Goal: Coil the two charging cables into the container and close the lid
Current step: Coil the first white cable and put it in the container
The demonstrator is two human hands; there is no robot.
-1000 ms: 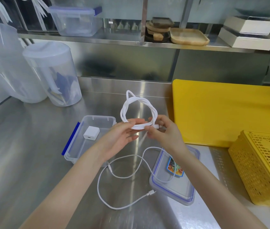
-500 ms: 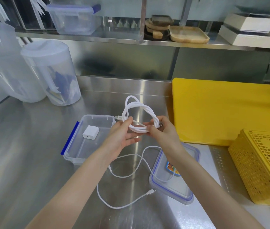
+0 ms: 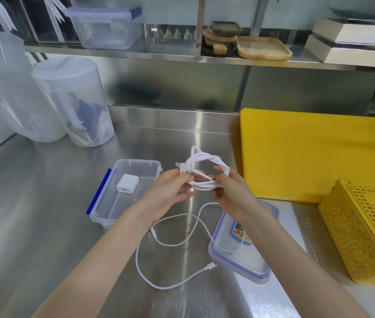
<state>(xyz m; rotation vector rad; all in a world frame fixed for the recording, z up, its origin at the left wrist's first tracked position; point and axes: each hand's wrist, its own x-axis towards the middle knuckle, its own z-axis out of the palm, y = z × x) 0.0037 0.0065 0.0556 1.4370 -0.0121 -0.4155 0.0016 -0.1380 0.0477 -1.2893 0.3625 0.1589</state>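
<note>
Above a steel tabletop (image 3: 44, 203), I hold a coiled white cable (image 3: 202, 173) between both hands. My left hand (image 3: 170, 191) pinches the coil's left side near a plug end that sticks out, fingers closed on the strands; my right hand (image 3: 230, 189) grips the right side, fingers curled around the loops. The coil hangs in the air, just right of the open clear container (image 3: 103, 210), which has a blue clasp along its left edge. A small white charger block (image 3: 127, 182) lies inside the container.

Below my hands, the second white cable (image 3: 170, 246) lies loose on the tabletop in a wide curl. Part of it runs over the clear lid (image 3: 260, 269), which rests flat on the tabletop to the right of the container, with a colourful sticker showing beside my right forearm. One plug end lies just beside the lid's near left edge.

A yellow cutting board (image 3: 308, 152) lies behind the lid, and a yellow basket (image 3: 365, 230) stands at far right.
</note>
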